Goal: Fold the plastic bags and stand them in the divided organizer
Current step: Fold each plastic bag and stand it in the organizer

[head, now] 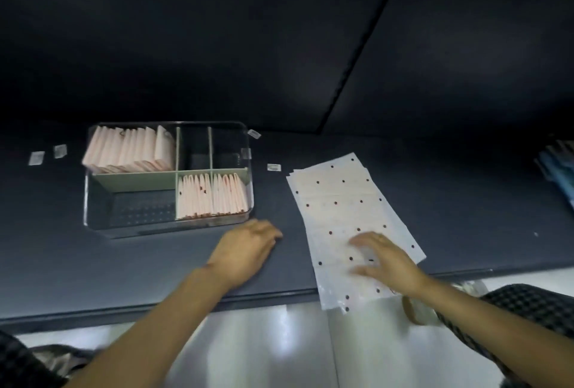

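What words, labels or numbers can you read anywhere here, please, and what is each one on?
None can be read.
Two small stickers on the table left of the organizer: too blurred.
Sticker on the table right of it: too blurred.
Tags on the organizer rim: too small.
Bags: dots only, no text.

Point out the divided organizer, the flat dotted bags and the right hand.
divided organizer (214, 159): head view, on a green divider.
flat dotted bags (338, 195): head view, middle of the top sheet.
right hand (383, 258): head view, back of the hand.
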